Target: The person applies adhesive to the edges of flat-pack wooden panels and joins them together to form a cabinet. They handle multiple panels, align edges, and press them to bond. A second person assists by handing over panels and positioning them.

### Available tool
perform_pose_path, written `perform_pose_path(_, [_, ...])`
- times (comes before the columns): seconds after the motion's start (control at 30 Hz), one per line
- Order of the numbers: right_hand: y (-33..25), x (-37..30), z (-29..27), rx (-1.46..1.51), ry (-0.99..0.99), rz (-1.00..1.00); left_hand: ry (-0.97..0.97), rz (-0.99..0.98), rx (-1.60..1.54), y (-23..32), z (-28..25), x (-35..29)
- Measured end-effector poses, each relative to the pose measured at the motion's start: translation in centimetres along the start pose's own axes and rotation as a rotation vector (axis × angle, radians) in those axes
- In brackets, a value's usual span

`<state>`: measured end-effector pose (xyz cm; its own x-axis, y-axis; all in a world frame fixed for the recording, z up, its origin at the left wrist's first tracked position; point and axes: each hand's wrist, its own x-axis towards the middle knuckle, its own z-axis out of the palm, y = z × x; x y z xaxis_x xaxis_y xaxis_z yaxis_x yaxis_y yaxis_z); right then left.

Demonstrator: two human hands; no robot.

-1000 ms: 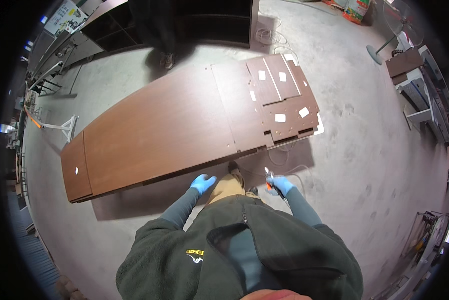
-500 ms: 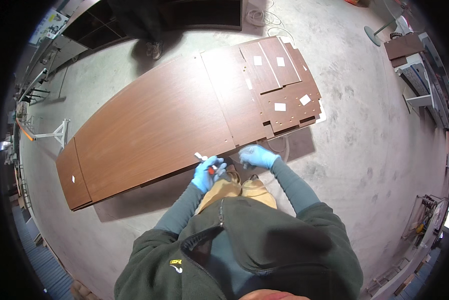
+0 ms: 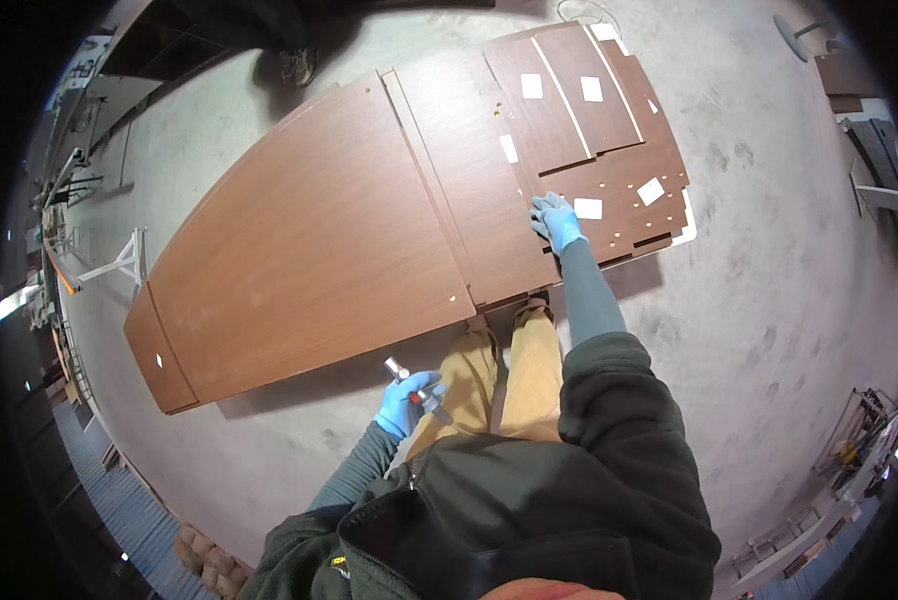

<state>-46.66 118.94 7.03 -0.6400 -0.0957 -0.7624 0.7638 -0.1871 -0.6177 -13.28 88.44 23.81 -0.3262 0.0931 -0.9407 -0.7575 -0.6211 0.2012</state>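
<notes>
My left hand [image 3: 399, 408], in a blue glove, is closed around a hand tool [image 3: 397, 368] with a silver end and red and grey parts. Its exact kind cannot be made out. The hand is just off the near edge of a large brown wood-look panel [image 3: 309, 240]. My right hand [image 3: 559, 222], also gloved, reaches forward with fingers spread on a narrower brown board [image 3: 469, 170]. Beside it lie drilled brown boards [image 3: 619, 215] with white labels [image 3: 588, 209]. Nothing shows in the right hand, though its palm is hidden.
Another person's shoe [image 3: 299, 67] and dark trousers show beyond the panels. A white metal stand [image 3: 129, 258] is on the concrete floor [image 3: 749, 300] at the left. Racks with boards [image 3: 874, 150] line the right side. A cable [image 3: 594, 12] lies behind the stack.
My right hand has moved from the near edge forward and right onto the boards, its fingers now spread. My left hand, still holding the tool, is slightly closer to my body.
</notes>
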Motion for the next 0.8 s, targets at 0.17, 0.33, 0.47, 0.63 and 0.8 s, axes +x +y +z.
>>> perform_pose_path(0.17, [2.0, 1.2, 0.2, -0.254, 0.007, -0.170, -0.024, 0.052, 0.027, 0.3, 2.2, 1.2])
perform_pose_path(0.33, [2.1, 0.6, 1.4, -0.805, 0.098, -0.180, 0.029, 0.028, 0.010, 1.3, 4.2, 1.8])
perform_pose_path(0.47, [-1.3, -2.9, 1.8, -0.867, 0.057, -0.255, 0.016, 0.082, 0.011, 2.0, 5.9, 1.6])
perform_pose_path(0.63, [-1.5, -8.2, 6.7, -0.780, -0.080, -0.286, -0.009, 0.190, -0.089, 2.7, 7.8, 0.5])
perform_pose_path(0.8, [0.8, -5.4, 13.6, 0.167, -0.444, -0.040, 0.018, 0.133, -0.111, 1.9, 7.1, 0.4])
